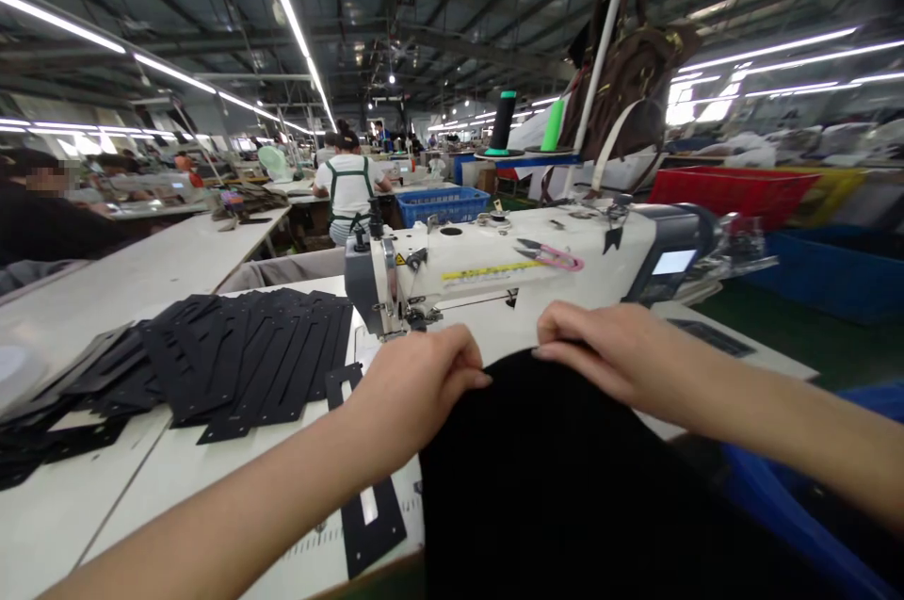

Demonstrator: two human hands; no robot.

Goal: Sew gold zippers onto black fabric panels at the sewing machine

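Observation:
Both my hands pinch the top edge of a large piece of black fabric (537, 478), which hangs down in front of the table. My left hand (424, 383) is closed on its left corner, and my right hand (607, 346) grips the edge farther right. Just beyond my hands stands a white sewing machine (466, 251), its needle area partly hidden behind my left hand. Under my left forearm lies one black panel with a slot (374, 525). A heap of similar black slotted panels (261, 355) covers the table to the left.
Pink-handled thread snips (557, 255) lie on the machine's arm. Behind it stand a black thread cone (503, 121) and a green thread cone (554, 125). A blue bin (798, 506) is at the lower right. Co-workers sit at the left and ahead.

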